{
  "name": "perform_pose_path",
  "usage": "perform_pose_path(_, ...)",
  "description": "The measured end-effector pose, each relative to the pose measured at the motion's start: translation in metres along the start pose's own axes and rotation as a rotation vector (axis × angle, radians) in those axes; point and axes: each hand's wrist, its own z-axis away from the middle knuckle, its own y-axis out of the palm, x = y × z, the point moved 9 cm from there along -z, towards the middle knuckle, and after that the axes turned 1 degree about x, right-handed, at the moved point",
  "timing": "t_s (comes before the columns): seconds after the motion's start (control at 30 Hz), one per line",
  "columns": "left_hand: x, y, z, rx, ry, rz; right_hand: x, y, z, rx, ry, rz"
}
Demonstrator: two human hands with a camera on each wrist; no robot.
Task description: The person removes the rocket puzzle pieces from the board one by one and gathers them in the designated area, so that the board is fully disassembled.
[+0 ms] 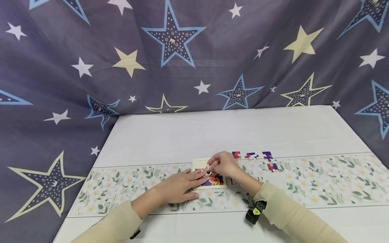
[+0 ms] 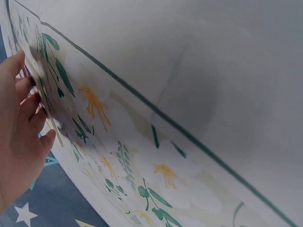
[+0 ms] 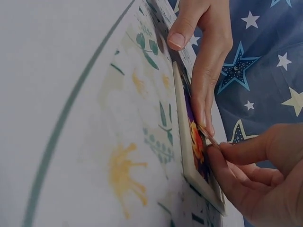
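A small jigsaw puzzle in a cream tray point(image 1: 199, 162) lies on the table, its picture partly filled with dark purple and orange pieces. My left hand point(image 1: 179, 185) rests with extended fingers over the tray's left side, covering part of the picture. From the right, my right hand point(image 1: 225, 164) pinches a puzzle piece point(image 3: 208, 136) between thumb and forefinger, tilted over the picture and close to the left fingertips. The left wrist view shows the left hand point(image 2: 21, 123) at the tray's edge; the picture is mostly hidden there.
Several loose puzzle pieces lie right of the tray, among them a red one point(image 1: 236, 155), a purple one point(image 1: 267, 155) and a red-purple one point(image 1: 272, 167). A floral band crosses the white tablecloth point(image 1: 182, 135). Behind hangs a star-patterned curtain point(image 1: 182, 84).
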Motion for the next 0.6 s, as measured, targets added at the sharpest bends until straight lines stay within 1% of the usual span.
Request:
perform_pose_path(0.1, 0.0, -0.002, 0.0, -0.008, 0.009, 0.001, 0.006, -0.013, 0.0, -0.057, -0.05, 0.048)
perform_pose_path(0.2, 0.001, -0.003, 0.0, -0.006, 0.003, 0.0, 0.012, -0.03, 0.0, -0.114, -0.095, 0.093)
perform_pose_path(0.3, 0.002, -0.002, 0.0, 0.003, -0.008, 0.004, 0.009, -0.04, 0.0, -0.124, -0.1, 0.092)
perform_pose_path(0.4, 0.003, 0.0, -0.001, 0.008, -0.009, 0.006, -0.002, -0.045, 0.001, -0.104, -0.057, 0.033)
perform_pose_path(0.53, 0.002, 0.001, -0.001, 0.005, -0.011, 0.005, -0.02, -0.047, 0.004, -0.065, 0.019, -0.073)
perform_pose_path(0.6, 0.002, 0.002, -0.001, 0.007, -0.015, 0.005, -0.027, -0.048, 0.006, -0.056, 0.042, -0.11)
